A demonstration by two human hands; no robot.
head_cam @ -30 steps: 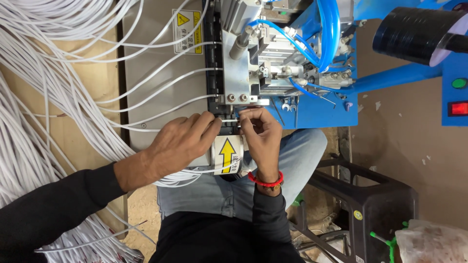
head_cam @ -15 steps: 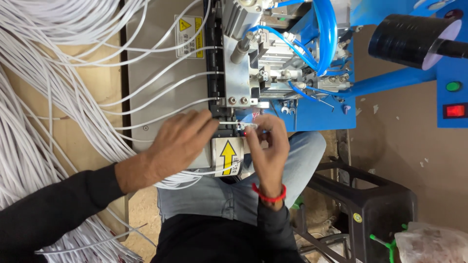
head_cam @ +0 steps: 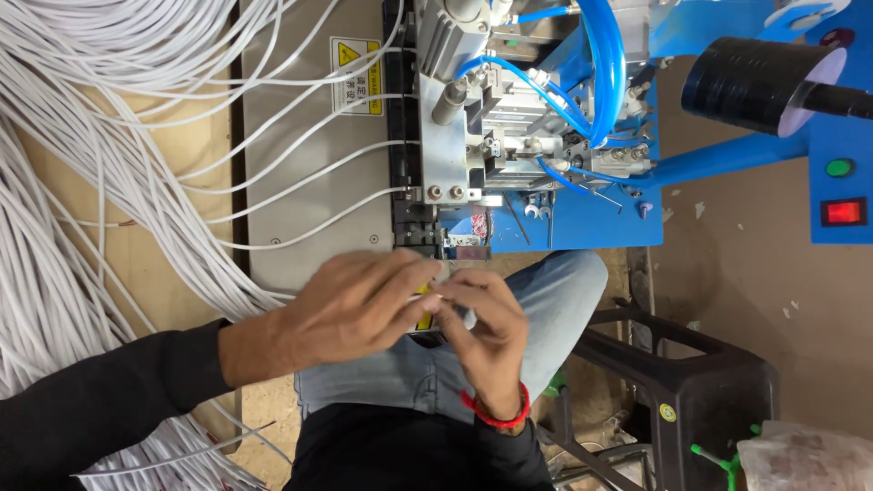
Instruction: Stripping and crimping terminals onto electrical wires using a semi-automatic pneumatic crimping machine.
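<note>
**Two hands met over a white wire below the machine**

One blue machine (head_cam: 582, 205) filled the upper middle of the view, its grey metal block (head_cam: 459, 136) facing a grey plate (head_cam: 309, 173). Four white wires (head_cam: 318, 182) ran side by side across that plate into the black strip (head_cam: 405, 182) at the machine's edge, each well apart from the next. A great mass of loose white cable (head_cam: 82, 136), too many strands to count, covered the whole left side and reached the bottom corner, leaving little bare bench there. Several blue hoses (head_cam: 605, 55) looped over the machine's top. One roll of black tape (head_cam: 750, 82) sat on a spindle at upper right, beside one green button (head_cam: 839, 167) and one red switch (head_cam: 844, 212). One black stool (head_cam: 700, 391) stood at lower right, with brown floor open above it.

The left hand (head_cam: 355, 305) and right hand (head_cam: 486, 332) were together just below the machine, above the jeans (head_cam: 536, 300). Their fingertips touched, pinched on a short white wire end (head_cam: 446, 291) that barely showed between them; both hands were curled narrow, and how each one gripped could not be told for sure. A yellow label (head_cam: 424, 320) peeked out under the fingers. One red band (head_cam: 496, 416) circled the right wrist. A clear gap lay between the hands and the machine's lower edge.
</note>
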